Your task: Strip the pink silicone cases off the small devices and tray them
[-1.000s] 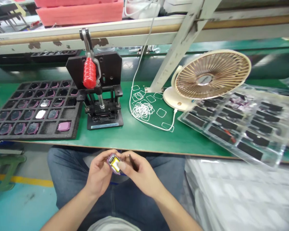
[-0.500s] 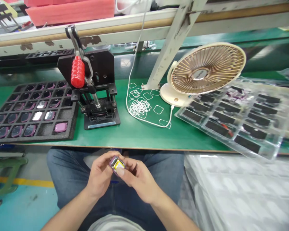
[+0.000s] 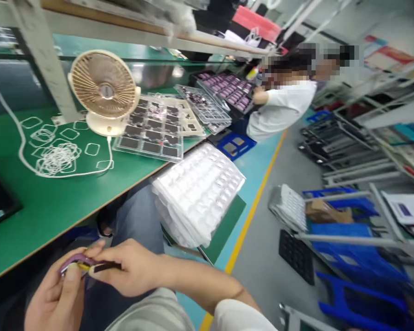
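Observation:
At the lower left, over my lap, my left hand (image 3: 60, 294) is closed around a small purple watch case (image 3: 76, 260). Part of a yellow piece shows inside the case, and the left thumb presses at its edge. My right hand (image 3: 131, 264) meets the case from the other side, its fingertips against it. A thin dark tool (image 3: 106, 266) lies in the right hand's grip, pointing at the case; blur keeps its exact kind unclear. Fingers hide much of the case.
Loose white gasket rings (image 3: 57, 158) lie on the green bench (image 3: 89, 186) near a cream fan (image 3: 105, 89) and its cable. Clear trays (image 3: 152, 128) stand to the right. White blister trays (image 3: 200, 193) are stacked beside my leg. A co-worker (image 3: 283, 105) sits farther along.
The view has swung right, bringing the co-worker and aisle into sight; the black press has mostly left the frame. Both hands still hold the watch case, now lower left in view.

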